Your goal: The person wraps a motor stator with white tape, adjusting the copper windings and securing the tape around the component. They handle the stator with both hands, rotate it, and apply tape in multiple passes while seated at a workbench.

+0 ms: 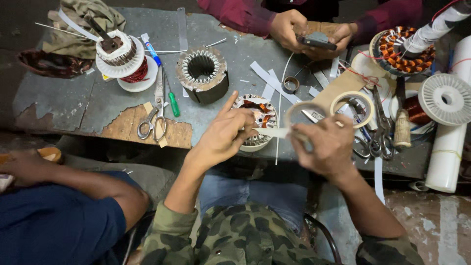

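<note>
Worn grey worktable (pixel 98 93) w/ peeling top, crowded w/ motor parts; person in camo sleeves sits at its near edge; left hand (pixel 223 135) is pinched shut on the end of a pale strip of tape (pixel 274 132), index finger sticking up; right hand (pixel 327 145) is closed round a blurred roll of pale tape (pixel 305 109), held just above the table edge, strip stretched between the two hands; directly behind the left hand, a round stator w/ copper windings (pixel 255 118) sits on the table, partly hidden by the fingers; further back, an empty grey stator core (pixel 202 73); to its left, steel scissors (pixel 153 115) and a green-handled screwdriver (pixel 172 100) lie flat; another roll of beige tape (pixel 352 109) lies just right of the held one; across the table, a co-worker's hands (pixel 314 32) in maroon sleeves grip a small dark object; at left, another person's arm (pixel 73 181) in a blue shirt.
</note>
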{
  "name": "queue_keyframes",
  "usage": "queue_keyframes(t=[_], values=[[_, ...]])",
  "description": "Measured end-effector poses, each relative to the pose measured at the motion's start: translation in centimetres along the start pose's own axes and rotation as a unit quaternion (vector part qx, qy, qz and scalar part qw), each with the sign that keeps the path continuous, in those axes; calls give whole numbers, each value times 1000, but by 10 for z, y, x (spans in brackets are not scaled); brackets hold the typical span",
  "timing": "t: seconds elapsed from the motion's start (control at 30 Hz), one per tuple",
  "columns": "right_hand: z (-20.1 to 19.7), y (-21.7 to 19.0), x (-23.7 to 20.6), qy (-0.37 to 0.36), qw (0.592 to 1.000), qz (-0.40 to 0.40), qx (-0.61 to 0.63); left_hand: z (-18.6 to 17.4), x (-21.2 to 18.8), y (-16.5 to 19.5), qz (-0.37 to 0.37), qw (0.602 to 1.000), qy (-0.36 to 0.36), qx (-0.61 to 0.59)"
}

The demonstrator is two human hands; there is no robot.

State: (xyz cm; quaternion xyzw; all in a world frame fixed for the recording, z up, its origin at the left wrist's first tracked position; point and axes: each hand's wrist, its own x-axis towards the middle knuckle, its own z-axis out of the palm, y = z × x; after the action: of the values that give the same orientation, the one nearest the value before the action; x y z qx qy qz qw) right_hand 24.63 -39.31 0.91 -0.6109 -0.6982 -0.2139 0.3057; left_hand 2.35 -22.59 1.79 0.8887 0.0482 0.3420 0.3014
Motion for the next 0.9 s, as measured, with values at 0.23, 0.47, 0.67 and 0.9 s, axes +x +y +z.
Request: queue_keyframes(t=[0.23, 0.47, 0.67, 0.9], values=[[32, 24, 39, -1, 1000, -21, -13, -19, -3, -13, -5, 1000, -5, -14], [45, 12, 69, -6, 999, -42, 7, -31, -6, -18, -1, 1000, -10, -7], [41, 1, 81, -3, 998, -54, 12, -44, -7, 6, -28, 995, -39, 87], [33, -5, 86, 16, 998, -58, 12, -24, 7, 54, -60, 977, 79, 189]])
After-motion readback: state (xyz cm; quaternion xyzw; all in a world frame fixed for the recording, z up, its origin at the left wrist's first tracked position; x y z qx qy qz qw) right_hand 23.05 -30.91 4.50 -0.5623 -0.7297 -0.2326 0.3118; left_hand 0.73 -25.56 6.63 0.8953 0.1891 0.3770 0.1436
